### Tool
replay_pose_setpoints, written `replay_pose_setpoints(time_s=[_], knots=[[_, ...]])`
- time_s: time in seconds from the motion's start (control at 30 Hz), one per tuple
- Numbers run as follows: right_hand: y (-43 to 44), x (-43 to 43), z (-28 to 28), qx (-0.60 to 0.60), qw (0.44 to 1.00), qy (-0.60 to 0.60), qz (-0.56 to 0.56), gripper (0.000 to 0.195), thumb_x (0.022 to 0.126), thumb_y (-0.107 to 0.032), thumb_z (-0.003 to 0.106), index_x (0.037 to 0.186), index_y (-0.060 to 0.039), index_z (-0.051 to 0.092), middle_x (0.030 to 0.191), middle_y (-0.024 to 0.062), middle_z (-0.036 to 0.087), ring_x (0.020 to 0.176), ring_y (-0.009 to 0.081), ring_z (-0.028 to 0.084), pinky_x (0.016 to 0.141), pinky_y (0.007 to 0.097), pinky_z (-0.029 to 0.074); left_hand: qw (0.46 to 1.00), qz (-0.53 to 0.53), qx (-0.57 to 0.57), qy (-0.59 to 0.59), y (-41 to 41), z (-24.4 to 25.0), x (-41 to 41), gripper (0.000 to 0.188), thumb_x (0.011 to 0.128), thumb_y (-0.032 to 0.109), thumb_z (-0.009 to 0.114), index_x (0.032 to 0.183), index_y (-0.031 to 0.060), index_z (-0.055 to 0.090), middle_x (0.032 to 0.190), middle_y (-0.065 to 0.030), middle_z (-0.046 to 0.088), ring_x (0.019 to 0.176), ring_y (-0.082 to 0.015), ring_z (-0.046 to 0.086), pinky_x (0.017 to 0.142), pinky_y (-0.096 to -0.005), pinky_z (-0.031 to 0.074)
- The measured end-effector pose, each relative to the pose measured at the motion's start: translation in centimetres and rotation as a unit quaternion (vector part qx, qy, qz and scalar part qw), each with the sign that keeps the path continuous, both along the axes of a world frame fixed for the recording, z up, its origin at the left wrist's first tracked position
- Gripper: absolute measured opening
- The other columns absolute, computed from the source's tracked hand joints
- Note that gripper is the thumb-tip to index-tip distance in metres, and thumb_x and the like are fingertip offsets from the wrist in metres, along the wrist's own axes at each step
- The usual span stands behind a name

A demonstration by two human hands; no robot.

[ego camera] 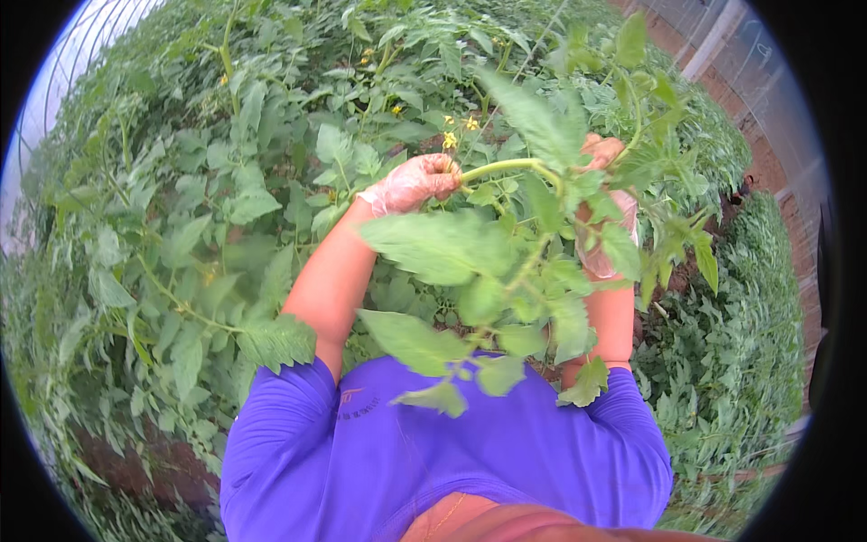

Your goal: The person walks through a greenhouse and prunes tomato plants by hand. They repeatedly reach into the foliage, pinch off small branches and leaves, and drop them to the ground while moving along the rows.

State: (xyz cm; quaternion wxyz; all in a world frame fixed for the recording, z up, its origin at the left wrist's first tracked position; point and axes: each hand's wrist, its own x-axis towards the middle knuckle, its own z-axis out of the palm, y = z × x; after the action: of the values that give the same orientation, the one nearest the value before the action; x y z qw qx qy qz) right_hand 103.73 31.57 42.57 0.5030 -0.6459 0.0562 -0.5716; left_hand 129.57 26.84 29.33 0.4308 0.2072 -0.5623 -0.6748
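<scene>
A green tomato stem (504,164) arches sideways in front of me, its broad leaves (440,247) hanging toward my chest. My left hand (416,184), in a thin clear plastic glove, pinches the stem at its left end. Small yellow tomato flowers (449,139) stand just above those fingers. Farther right, my right hand (603,152), gloved the same way, has its fingers curled at the stem near the leafy shoot tip (637,108). Leaves cover much of that hand and its wrist, and some of the foliage is blurred.
Dense tomato plants (257,135) surround me to the left and ahead. Another row of plants (738,325) runs along the right. A pale post (714,37) rises at the upper right, beside bare soil (765,159). Curved greenhouse ribs (61,74) show at the upper left.
</scene>
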Motion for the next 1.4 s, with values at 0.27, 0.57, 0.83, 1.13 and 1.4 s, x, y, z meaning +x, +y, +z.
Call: replay_pose_setpoints(time_s=[0.27, 0.57, 0.83, 1.13, 1.4], knots=[[0.7, 7.7, 2.9, 0.119, 0.992, -0.022, -0.021, 0.031, 0.08, 0.001, 0.068, 0.109, -0.0088, 0.06, 0.103, 0.0059, 0.059, 0.085, 0.0194, 0.062, 0.072, 0.0318, 0.055, 0.987, -0.028, 0.023, 0.157, -2.4, -4.7, 1.8, 0.026, 0.095, 0.022, 0.058, 0.113, 0.0041, 0.06, 0.101, -0.0041, 0.061, 0.082, -0.0116, 0.055, 0.073, -0.0267, 0.046], [-11.2, 2.9, 0.2, 0.338, 0.911, -0.18, -0.156, 0.023, 0.087, -0.023, 0.072, 0.101, -0.0095, 0.06, 0.088, 0.0043, 0.062, 0.066, 0.0112, 0.061, 0.055, 0.0243, 0.054, 0.992, 0.077, 0.078, 0.066, -0.5, 1.9, -1.3, 0.013, 0.091, 0.019, 0.066, 0.092, 0.0073, 0.062, 0.079, 0.0011, 0.059, 0.065, -0.0077, 0.046, 0.061, -0.0211, 0.036], [-10.6, 12.8, 7.4, 0.179, 0.976, 0.074, 0.097, 0.058, 0.096, -0.05, 0.044, 0.108, 0.004, 0.062, 0.11, 0.0173, 0.062, 0.098, 0.0282, 0.061, 0.087, 0.0429, 0.051, 0.848, 0.461, -0.198, 0.17, 0.8, 6.1, 0.8, 0.053, 0.092, 0.015, 0.064, 0.137, 0.0016, 0.039, 0.127, -0.0114, 0.05, 0.116, -0.0196, 0.051, 0.101, -0.0343, 0.041], [-6.0, 11.0, 9.8, 0.116, 0.99, 0.064, 0.055, 0.074, 0.092, -0.069, 0.036, 0.111, -0.0012, 0.058, 0.109, 0.0153, 0.064, 0.091, 0.0274, 0.063, 0.089, 0.0396, 0.047, 0.929, 0.317, -0.158, 0.112, 2.1, 14.5, -0.4, 0.065, 0.095, 0.057, 0.045, 0.127, 0.0011, 0.051, 0.102, -0.013, 0.065, 0.066, -0.0147, 0.058, 0.058, -0.0246, 0.041], [-4.5, 6.9, 12.7, 0.069, 0.989, 0.13, 0.027, 0.055, 0.09, -0.041, 0.062, 0.123, 0.0016, 0.049, 0.112, 0.0144, 0.064, 0.1, 0.0214, 0.061, 0.086, 0.0347, 0.045, 0.933, 0.302, -0.126, 0.152, 3.1, 14.9, -3.4, 0.06, 0.099, 0.053, 0.036, 0.126, 0.0024, 0.053, 0.098, -0.0153, 0.067, 0.057, -0.0098, 0.051, 0.05, -0.0203, 0.033]])
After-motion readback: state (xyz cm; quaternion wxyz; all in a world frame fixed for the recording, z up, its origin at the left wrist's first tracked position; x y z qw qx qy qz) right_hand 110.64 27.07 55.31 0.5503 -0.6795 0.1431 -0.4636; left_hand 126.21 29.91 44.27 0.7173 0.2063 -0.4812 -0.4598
